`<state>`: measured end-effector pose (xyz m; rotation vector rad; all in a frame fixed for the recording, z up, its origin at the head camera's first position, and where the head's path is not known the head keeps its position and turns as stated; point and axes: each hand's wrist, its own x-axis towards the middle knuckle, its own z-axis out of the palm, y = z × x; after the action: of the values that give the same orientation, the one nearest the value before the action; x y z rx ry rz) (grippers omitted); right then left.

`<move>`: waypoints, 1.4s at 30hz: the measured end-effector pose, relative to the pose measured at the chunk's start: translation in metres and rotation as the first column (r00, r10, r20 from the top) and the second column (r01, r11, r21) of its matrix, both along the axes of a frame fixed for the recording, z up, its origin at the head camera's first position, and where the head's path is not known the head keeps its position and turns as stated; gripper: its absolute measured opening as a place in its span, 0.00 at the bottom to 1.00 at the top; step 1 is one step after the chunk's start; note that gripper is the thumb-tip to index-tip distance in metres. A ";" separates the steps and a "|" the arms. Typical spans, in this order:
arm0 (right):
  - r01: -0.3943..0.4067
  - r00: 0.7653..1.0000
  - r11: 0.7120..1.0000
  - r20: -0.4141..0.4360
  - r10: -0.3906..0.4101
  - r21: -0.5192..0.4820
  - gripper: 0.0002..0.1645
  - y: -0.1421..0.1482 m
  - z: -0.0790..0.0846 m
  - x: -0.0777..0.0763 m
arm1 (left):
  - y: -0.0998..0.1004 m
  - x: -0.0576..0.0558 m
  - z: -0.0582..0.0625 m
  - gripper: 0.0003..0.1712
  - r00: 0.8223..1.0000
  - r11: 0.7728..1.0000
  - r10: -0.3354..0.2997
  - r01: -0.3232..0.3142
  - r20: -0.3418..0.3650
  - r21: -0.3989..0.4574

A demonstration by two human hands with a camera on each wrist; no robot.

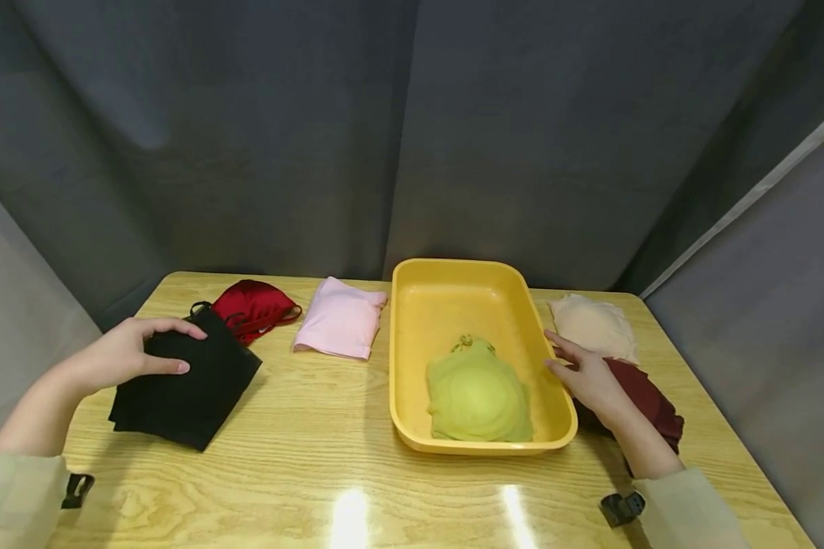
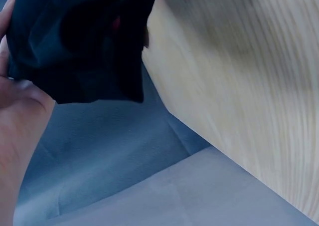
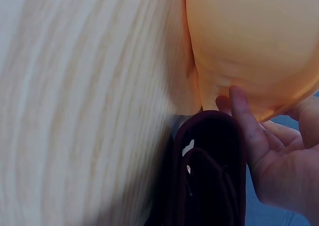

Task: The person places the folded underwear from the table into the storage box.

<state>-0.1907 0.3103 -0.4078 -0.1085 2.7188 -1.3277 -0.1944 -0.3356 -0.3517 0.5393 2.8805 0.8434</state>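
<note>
In the head view, my left hand (image 1: 133, 351) holds a folded black garment (image 1: 188, 389) with a thin strap loop at its top; its thumb and index finger lie across the cloth. The left wrist view shows the black garment (image 2: 79, 51) tilted up above the table, my palm beside it. My right hand (image 1: 590, 377) touches the right side of a yellow basin (image 1: 481, 446); in the right wrist view, its fingers (image 3: 244, 111) lie against the outer wall. Inside the basin's near half rests a yellow-green padded bra (image 1: 481, 393).
A red satin bra (image 1: 254, 305) lies behind the black garment. Beside it is a folded pink garment (image 1: 339, 316). Right of the basin lie a beige garment (image 1: 593, 324) and a maroon one (image 1: 648, 400), partly under my right arm. Grey curtains (image 1: 281, 137) surround the wooden table (image 1: 281, 473).
</note>
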 end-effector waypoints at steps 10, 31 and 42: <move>-0.008 1.000 1.000 -0.008 0.008 0.005 0.36 0.002 -0.002 -0.001 | 0.014 0.002 0.013 0.25 1.000 1.000 0.015 -0.015 -0.013 0.011; -0.005 1.000 1.000 -0.001 0.005 -0.013 0.36 0.001 0.000 0.000 | 0.054 0.008 0.042 0.25 0.983 0.982 0.131 -0.111 -0.130 0.153; -0.003 1.000 1.000 0.001 0.003 -0.012 0.36 0.001 0.000 0.000 | 0.071 0.009 0.051 0.26 0.971 0.967 0.187 -0.156 -0.148 0.199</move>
<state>-0.1903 0.3110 -0.4080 -0.1131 2.7089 -1.3423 -0.1859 -0.2649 -0.3010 0.3951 3.0535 1.1556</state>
